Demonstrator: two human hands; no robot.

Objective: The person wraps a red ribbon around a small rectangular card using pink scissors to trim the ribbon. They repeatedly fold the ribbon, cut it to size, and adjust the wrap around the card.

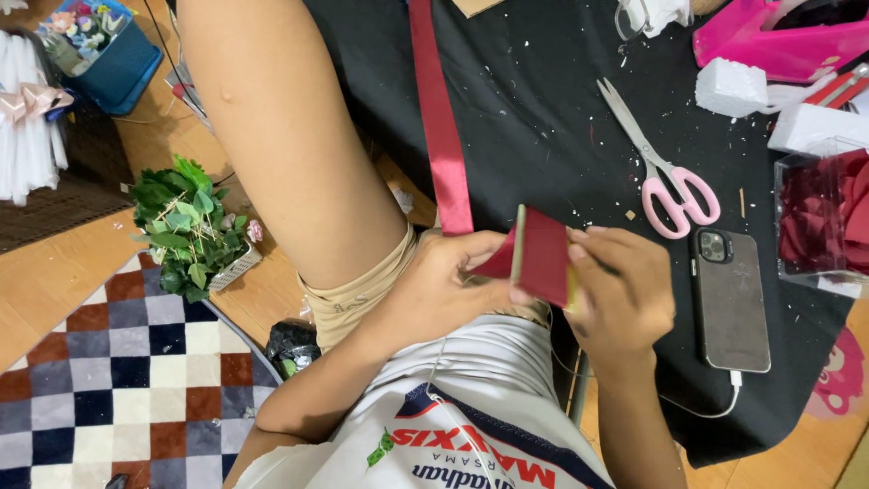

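Fingers (pixel 507 294) of both hands pinching a dark-red ribbon (pixel 442 127) around a flat card (pixel 519 244) (clear box (pixel 819 222) nearby)

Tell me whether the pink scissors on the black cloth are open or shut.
Shut. The scissors lie flat with both blades together in one narrow point and the pink handles side by side, touched by neither hand.

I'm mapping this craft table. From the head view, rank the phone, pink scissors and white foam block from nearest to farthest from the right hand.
1. Phone, just right of the right hand.
2. Pink scissors, above it.
3. White foam block, far upper right.
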